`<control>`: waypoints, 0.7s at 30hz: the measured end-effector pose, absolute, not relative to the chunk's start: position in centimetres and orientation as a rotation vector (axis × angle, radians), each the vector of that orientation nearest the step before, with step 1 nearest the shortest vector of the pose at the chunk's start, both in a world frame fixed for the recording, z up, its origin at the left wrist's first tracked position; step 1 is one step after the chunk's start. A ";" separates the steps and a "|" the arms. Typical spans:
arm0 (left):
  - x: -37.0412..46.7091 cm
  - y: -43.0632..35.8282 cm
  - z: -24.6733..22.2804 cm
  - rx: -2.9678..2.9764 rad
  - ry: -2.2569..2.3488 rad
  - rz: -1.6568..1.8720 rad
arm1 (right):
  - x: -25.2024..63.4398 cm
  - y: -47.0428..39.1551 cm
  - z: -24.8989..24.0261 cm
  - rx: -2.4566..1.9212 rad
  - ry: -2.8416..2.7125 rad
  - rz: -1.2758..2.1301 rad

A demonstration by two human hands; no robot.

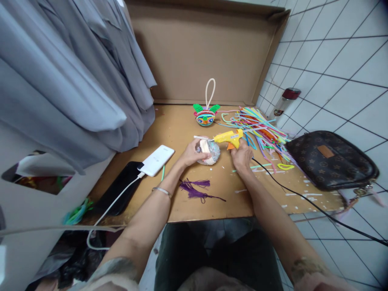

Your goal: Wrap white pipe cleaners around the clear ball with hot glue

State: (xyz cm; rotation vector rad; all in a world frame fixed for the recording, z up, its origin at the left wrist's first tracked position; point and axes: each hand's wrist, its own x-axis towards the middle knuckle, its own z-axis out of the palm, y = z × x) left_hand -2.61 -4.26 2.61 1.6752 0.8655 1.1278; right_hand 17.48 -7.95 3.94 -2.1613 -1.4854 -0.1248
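Note:
My left hand point(195, 152) is closed around a clear rounded piece point(214, 152) with a pale cream band across it, held low over the table. In my right hand point(242, 155) is a yellow glue gun point(228, 138) with an orange trigger. Its nozzle points left and meets or nearly meets the top of the rounded piece; I cannot tell if they touch. A black cord runs from the gun off to the lower right. Nearer me lie purple tassels point(195, 190). Behind my hands stands a colourful animal-face ornament point(205, 116) with green ears and a cream loop.
Many coloured pipe cleaners point(263, 127) are heaped at the back right, beside a brown patterned bag point(330, 159) and a red-capped jar point(286, 101). To the left are a white power bank point(158, 160), a black phone point(124, 190) and a grey curtain point(100, 81). Cardboard point(203, 52) stands behind.

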 end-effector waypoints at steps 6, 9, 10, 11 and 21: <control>-2.6 -4.3 2.7 1.673 0.884 1.108 | 17.5 -8.0 4.0 -2.156 -1.505 -0.130; -2.6 -4.3 2.7 1.689 0.896 1.103 | 17.6 -8.0 3.9 -2.144 -1.501 -0.138; -2.6 -4.3 2.7 1.695 0.899 1.100 | 17.6 -8.0 3.8 -2.140 -1.499 -0.142; -2.6 -4.3 2.7 1.698 0.899 1.099 | 17.6 -8.0 3.8 -2.135 -1.497 -0.145; -2.6 -4.4 2.8 1.666 0.900 1.094 | 17.7 -7.8 3.3 -2.121 -1.473 -0.073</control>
